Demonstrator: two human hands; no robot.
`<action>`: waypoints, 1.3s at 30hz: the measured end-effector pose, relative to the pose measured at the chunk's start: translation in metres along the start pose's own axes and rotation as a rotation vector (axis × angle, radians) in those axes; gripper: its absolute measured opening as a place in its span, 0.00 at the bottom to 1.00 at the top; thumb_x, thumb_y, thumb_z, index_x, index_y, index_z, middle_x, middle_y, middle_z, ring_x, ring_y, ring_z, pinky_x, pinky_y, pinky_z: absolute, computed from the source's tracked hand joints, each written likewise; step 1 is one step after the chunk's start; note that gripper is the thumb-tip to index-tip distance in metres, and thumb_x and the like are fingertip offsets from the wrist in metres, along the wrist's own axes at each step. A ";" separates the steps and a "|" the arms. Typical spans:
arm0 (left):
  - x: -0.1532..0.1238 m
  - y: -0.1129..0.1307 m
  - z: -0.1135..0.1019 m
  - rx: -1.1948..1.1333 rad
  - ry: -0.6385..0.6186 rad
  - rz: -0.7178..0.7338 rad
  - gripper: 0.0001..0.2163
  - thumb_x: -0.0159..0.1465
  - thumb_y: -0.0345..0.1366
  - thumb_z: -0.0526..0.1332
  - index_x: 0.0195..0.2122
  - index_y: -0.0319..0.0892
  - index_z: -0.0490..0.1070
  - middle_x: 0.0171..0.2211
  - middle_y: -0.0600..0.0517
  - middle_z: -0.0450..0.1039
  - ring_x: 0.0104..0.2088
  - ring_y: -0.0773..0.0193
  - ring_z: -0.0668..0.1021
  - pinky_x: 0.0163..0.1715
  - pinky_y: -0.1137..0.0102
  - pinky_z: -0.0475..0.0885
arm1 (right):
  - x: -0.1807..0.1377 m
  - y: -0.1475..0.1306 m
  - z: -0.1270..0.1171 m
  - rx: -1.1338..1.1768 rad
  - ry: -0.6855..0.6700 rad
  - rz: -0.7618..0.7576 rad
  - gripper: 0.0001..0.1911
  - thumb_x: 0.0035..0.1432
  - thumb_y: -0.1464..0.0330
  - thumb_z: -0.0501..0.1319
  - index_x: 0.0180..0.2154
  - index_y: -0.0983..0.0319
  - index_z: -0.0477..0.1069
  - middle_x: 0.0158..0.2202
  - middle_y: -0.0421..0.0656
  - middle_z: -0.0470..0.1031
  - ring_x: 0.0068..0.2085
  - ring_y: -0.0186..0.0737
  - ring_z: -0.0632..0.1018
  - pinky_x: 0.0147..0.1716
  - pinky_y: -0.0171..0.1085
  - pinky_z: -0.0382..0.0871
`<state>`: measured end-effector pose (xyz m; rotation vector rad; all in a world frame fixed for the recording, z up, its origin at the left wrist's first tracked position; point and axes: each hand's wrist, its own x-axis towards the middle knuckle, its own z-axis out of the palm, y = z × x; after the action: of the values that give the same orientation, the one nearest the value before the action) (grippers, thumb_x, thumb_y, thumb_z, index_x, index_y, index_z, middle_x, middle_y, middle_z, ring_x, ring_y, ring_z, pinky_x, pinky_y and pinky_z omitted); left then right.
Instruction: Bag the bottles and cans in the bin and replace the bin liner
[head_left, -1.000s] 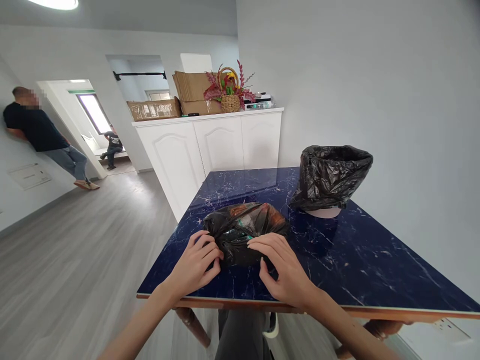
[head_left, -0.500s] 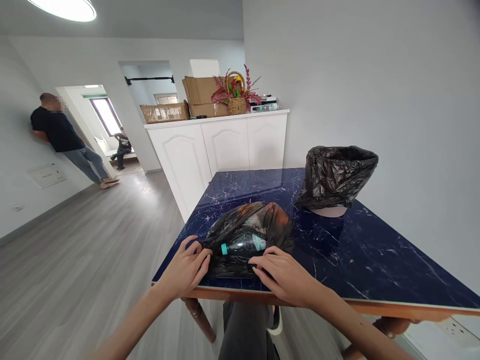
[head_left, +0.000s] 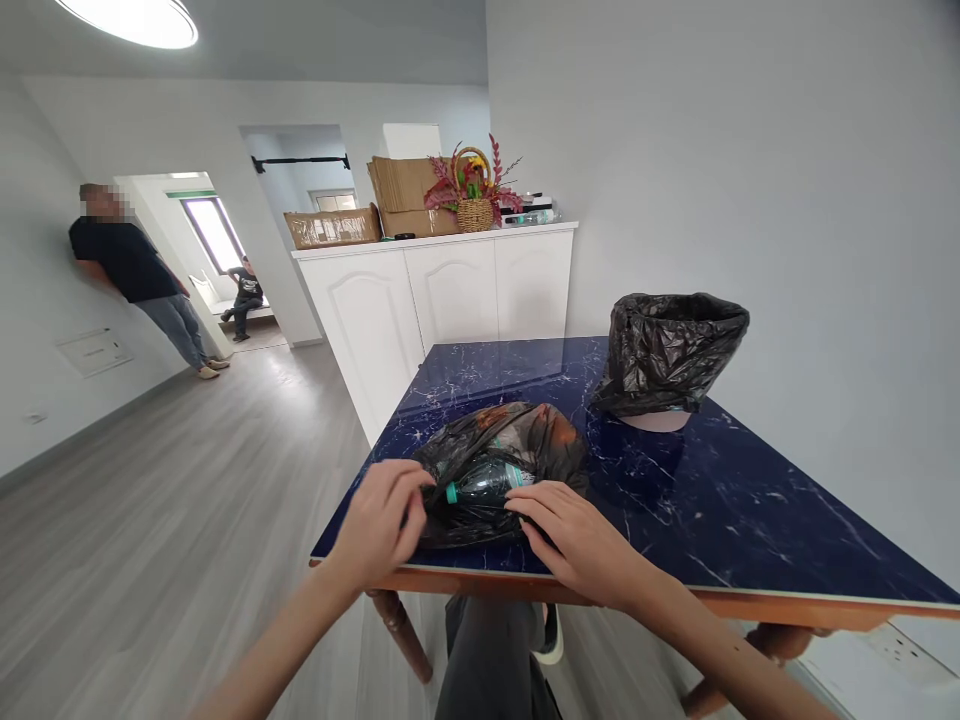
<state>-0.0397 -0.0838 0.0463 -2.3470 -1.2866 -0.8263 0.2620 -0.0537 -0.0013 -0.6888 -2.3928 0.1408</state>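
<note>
A filled black plastic bag (head_left: 457,445) lies on its side at the near edge of the dark blue marbled table (head_left: 735,500). In its mouth shows a clear plastic bottle (head_left: 487,482) with a teal cap pointing left; orange and pale contents show dimly through the thin film. My left hand (head_left: 382,515) pinches the bag's edge left of the cap, slightly blurred. My right hand (head_left: 574,530) grips the bag's edge at the bottle's right end, fingers curled and thumb underneath. The film between my fingers is mostly hidden.
A bin lined with a black bag (head_left: 667,350) stands on the table at the right, by the wall. Behind is a white cabinet (head_left: 450,290) bearing cardboard boxes (head_left: 334,228) and a flower basket (head_left: 474,213). One person (head_left: 142,260) leans on the left wall; another (head_left: 244,295) sits in the far room.
My left hand has risen slightly with the bag's edge, and my right hand has shifted a little up along it. More film is drawn up about the bottle. The standing person has shifted slightly.
</note>
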 end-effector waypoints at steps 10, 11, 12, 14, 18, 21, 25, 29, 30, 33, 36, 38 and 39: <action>-0.021 -0.020 0.059 -0.118 -0.337 -0.189 0.25 0.78 0.49 0.51 0.72 0.47 0.57 0.71 0.40 0.64 0.73 0.44 0.64 0.71 0.42 0.59 | 0.014 0.027 0.026 -0.197 -0.077 0.102 0.31 0.78 0.59 0.50 0.73 0.67 0.56 0.75 0.54 0.60 0.75 0.53 0.60 0.75 0.59 0.55; -0.025 -0.030 0.066 -0.078 -0.337 -0.221 0.27 0.77 0.52 0.50 0.73 0.46 0.55 0.72 0.39 0.63 0.74 0.43 0.62 0.72 0.40 0.55 | 0.013 0.031 0.029 -0.226 -0.075 0.139 0.32 0.78 0.57 0.50 0.74 0.66 0.55 0.75 0.54 0.58 0.76 0.54 0.58 0.74 0.60 0.55; -0.027 -0.037 0.072 -0.044 -0.333 -0.256 0.30 0.77 0.54 0.51 0.74 0.45 0.54 0.72 0.38 0.62 0.75 0.41 0.58 0.73 0.37 0.51 | 0.012 0.034 0.032 -0.248 -0.070 0.178 0.34 0.77 0.54 0.49 0.75 0.65 0.55 0.76 0.53 0.56 0.77 0.55 0.56 0.74 0.61 0.54; -0.028 -0.048 0.079 0.001 -0.317 -0.336 0.35 0.74 0.59 0.52 0.75 0.42 0.52 0.74 0.36 0.57 0.77 0.36 0.50 0.72 0.34 0.45 | 0.008 0.040 0.036 -0.285 -0.054 0.256 0.37 0.76 0.49 0.48 0.76 0.62 0.53 0.77 0.52 0.53 0.77 0.58 0.54 0.74 0.64 0.51; -0.014 -0.055 0.083 -0.061 -0.338 -0.468 0.36 0.72 0.63 0.52 0.72 0.42 0.59 0.73 0.38 0.59 0.77 0.33 0.44 0.72 0.33 0.43 | 0.001 0.049 0.038 -0.337 -0.036 0.372 0.43 0.73 0.41 0.45 0.77 0.59 0.51 0.78 0.52 0.50 0.78 0.61 0.51 0.73 0.68 0.46; 0.000 -0.054 0.079 -0.127 -0.332 -0.476 0.27 0.76 0.58 0.47 0.63 0.46 0.69 0.67 0.43 0.70 0.77 0.35 0.52 0.72 0.33 0.45 | -0.004 0.055 0.036 -0.357 -0.028 0.430 0.44 0.72 0.40 0.45 0.77 0.57 0.51 0.79 0.51 0.49 0.78 0.61 0.49 0.73 0.67 0.45; 0.014 -0.044 0.071 -0.116 -0.262 -0.360 0.21 0.78 0.52 0.48 0.57 0.47 0.72 0.62 0.46 0.76 0.71 0.44 0.67 0.73 0.37 0.45 | -0.016 0.062 0.031 -0.339 -0.035 0.483 0.44 0.72 0.40 0.45 0.78 0.54 0.44 0.78 0.52 0.51 0.77 0.61 0.53 0.72 0.68 0.47; 0.019 -0.031 0.072 -0.217 -0.394 -0.351 0.30 0.74 0.59 0.52 0.68 0.43 0.64 0.67 0.39 0.70 0.69 0.44 0.71 0.73 0.44 0.54 | -0.033 0.067 0.030 -0.268 -0.052 0.503 0.45 0.72 0.41 0.45 0.78 0.50 0.32 0.78 0.53 0.50 0.76 0.61 0.57 0.70 0.71 0.51; 0.019 -0.030 0.075 -0.241 -0.419 -0.364 0.35 0.72 0.61 0.55 0.70 0.42 0.61 0.69 0.38 0.69 0.69 0.42 0.70 0.72 0.45 0.58 | -0.038 0.068 0.030 -0.250 -0.063 0.497 0.44 0.73 0.41 0.46 0.78 0.50 0.31 0.78 0.53 0.50 0.76 0.61 0.58 0.70 0.71 0.51; 0.021 -0.030 0.088 -0.295 -0.434 -0.405 0.45 0.65 0.65 0.62 0.74 0.41 0.55 0.70 0.35 0.66 0.69 0.38 0.70 0.66 0.48 0.68 | -0.053 0.071 0.031 -0.220 -0.081 0.457 0.43 0.74 0.43 0.47 0.78 0.49 0.31 0.77 0.53 0.54 0.75 0.59 0.59 0.71 0.70 0.50; 0.024 -0.031 0.100 -0.323 -0.441 -0.407 0.50 0.61 0.65 0.66 0.75 0.40 0.52 0.71 0.33 0.63 0.69 0.36 0.70 0.64 0.47 0.70 | -0.067 0.074 0.025 -0.197 -0.061 0.420 0.41 0.75 0.47 0.48 0.78 0.50 0.31 0.75 0.53 0.60 0.74 0.57 0.62 0.71 0.71 0.51; 0.028 -0.030 0.107 -0.331 -0.449 -0.363 0.50 0.60 0.64 0.68 0.75 0.42 0.52 0.72 0.34 0.62 0.70 0.36 0.69 0.66 0.46 0.68 | -0.076 0.078 0.018 -0.179 -0.054 0.417 0.40 0.76 0.49 0.48 0.78 0.50 0.30 0.74 0.52 0.60 0.74 0.57 0.63 0.70 0.71 0.52; 0.029 -0.028 0.109 -0.342 -0.450 -0.337 0.49 0.60 0.63 0.68 0.75 0.42 0.52 0.72 0.34 0.62 0.70 0.36 0.68 0.67 0.45 0.67 | -0.081 0.081 0.014 -0.174 -0.055 0.420 0.40 0.76 0.50 0.49 0.78 0.50 0.30 0.75 0.52 0.60 0.74 0.56 0.64 0.71 0.70 0.52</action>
<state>-0.0158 0.0095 -0.0189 -2.7352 -1.8955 -0.6737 0.3426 -0.0249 -0.0786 -1.2798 -2.2981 0.1283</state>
